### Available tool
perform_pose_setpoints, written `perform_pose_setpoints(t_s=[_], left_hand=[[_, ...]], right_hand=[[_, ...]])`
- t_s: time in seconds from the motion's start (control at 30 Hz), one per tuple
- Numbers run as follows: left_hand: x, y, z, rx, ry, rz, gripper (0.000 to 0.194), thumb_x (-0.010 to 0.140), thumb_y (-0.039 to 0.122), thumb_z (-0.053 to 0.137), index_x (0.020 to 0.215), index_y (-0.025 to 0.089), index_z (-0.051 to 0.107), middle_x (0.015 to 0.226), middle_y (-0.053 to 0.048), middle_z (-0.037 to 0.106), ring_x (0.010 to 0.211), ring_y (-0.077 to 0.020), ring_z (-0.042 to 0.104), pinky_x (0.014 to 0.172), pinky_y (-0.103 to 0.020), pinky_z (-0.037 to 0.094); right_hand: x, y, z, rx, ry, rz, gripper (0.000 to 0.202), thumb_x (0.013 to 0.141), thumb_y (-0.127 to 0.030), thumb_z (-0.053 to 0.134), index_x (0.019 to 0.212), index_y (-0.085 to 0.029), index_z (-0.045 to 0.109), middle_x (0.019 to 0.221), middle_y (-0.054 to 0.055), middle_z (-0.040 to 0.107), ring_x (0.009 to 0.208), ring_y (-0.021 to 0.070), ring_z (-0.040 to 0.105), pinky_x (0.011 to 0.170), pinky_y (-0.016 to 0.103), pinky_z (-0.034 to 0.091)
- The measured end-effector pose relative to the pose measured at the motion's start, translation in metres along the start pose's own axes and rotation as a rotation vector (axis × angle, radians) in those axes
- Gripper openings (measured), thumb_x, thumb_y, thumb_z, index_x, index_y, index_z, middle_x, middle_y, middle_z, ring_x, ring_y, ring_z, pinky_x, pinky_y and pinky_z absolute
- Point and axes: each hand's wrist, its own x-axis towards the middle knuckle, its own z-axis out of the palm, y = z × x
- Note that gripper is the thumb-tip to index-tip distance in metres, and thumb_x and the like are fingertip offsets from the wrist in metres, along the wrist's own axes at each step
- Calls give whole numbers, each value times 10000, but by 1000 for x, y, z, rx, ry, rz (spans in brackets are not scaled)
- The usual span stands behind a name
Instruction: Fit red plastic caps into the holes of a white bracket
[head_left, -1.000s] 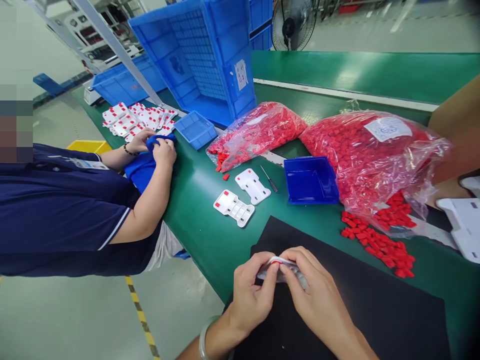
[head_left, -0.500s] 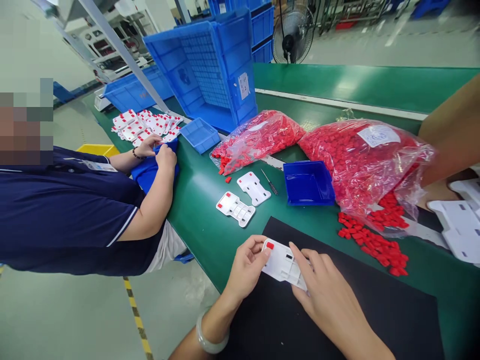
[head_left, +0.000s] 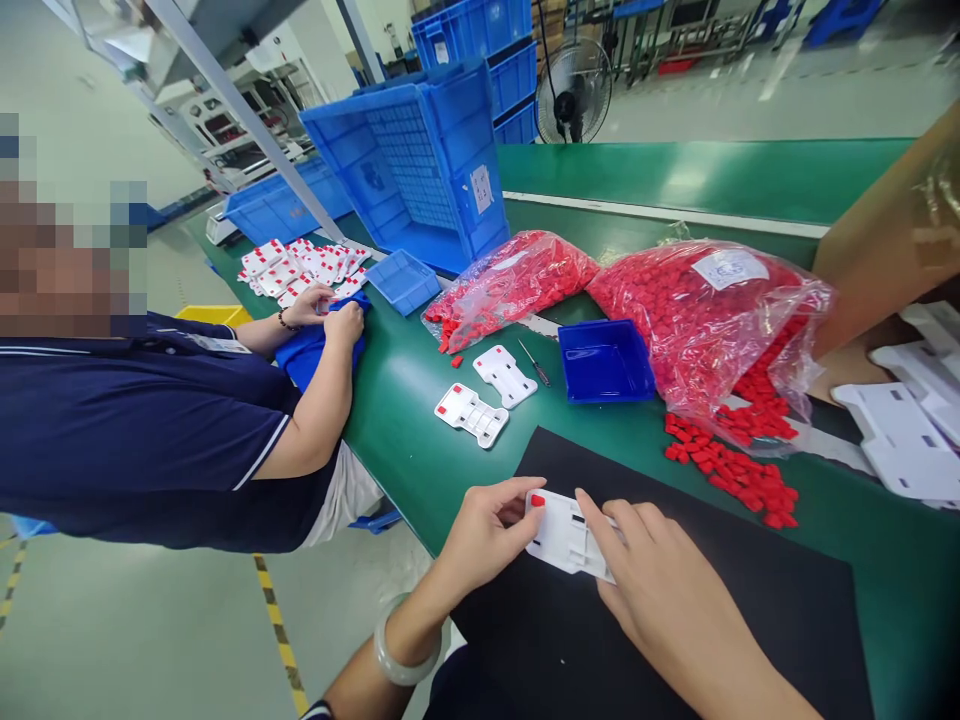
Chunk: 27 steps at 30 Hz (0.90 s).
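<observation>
Between my two hands I hold a white plastic plate (head_left: 559,535) over a black mat (head_left: 712,590). My left hand (head_left: 487,530) grips its left end, thumb and fingers close to a red piece (head_left: 538,501) seated in the corner. The right end is held by my right hand (head_left: 652,570), whose fingers cover part of the plate. Farther up the green table lie two more white plates, a nearer one (head_left: 471,414) with red pieces in it and one behind it (head_left: 505,376). A screwdriver (head_left: 535,364) rests beside them.
A dark blue tray (head_left: 606,362) stands ahead, near two clear bags of red pieces (head_left: 712,320). Loose red pieces (head_left: 731,470) spill at the right. White plates (head_left: 896,440) sit in a cardboard box (head_left: 885,230). A co-worker (head_left: 187,430) sits at the left, by blue crates (head_left: 420,160).
The view has shifted slightly, so the table's things sit a little differently. My left hand's fingers have moved slightly around the plate's red corner; both hands keep hold of it.
</observation>
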Motion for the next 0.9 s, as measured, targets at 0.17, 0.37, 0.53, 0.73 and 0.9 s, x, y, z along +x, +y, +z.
perform_pose_setpoints(t_s=[0.17, 0.37, 0.53, 0.73, 0.9], left_hand=[[-2, 8, -11, 332, -80, 189, 299, 857, 212, 588, 1137, 166, 683, 945, -56, 746, 749, -159, 686, 703, -264, 545], [-3, 15, -12, 567, -158, 300, 235, 877, 172, 532, 1070, 152, 665, 883, -55, 726, 705, -155, 661, 659, -257, 501], [-1, 8, -6, 552, -147, 295, 214, 876, 168, 523, 1042, 153, 658, 882, -61, 710, 713, -162, 640, 657, -267, 491], [4, 2, -9, -51, -211, 12, 267, 897, 286, 576, 1114, 147, 648, 967, -84, 702, 810, -166, 656, 717, -261, 528], [6, 1, -8, -220, -247, -68, 320, 916, 372, 558, 1105, 130, 649, 911, -81, 677, 756, -149, 615, 666, -249, 501]], right_hand=[[1, 0, -9, -73, 4, -67, 662, 663, -101, 627, 1317, -90, 527, 818, 61, 542, 725, 235, 464, 595, 396, 416], [4, -3, -14, -110, 8, -120, 621, 681, -62, 561, 1302, -75, 554, 788, 71, 524, 714, 247, 459, 581, 398, 396], [2, -1, -13, -110, -9, -126, 597, 697, -52, 554, 1293, -73, 551, 809, 74, 531, 731, 250, 465, 587, 407, 413], [-9, 11, -1, 101, -58, -56, 719, 669, -159, 676, 1353, -117, 459, 930, 68, 566, 797, 243, 486, 646, 417, 470], [-14, 17, 2, 263, -101, -11, 731, 722, -151, 648, 1398, -160, 372, 1012, 55, 573, 842, 217, 496, 698, 387, 475]])
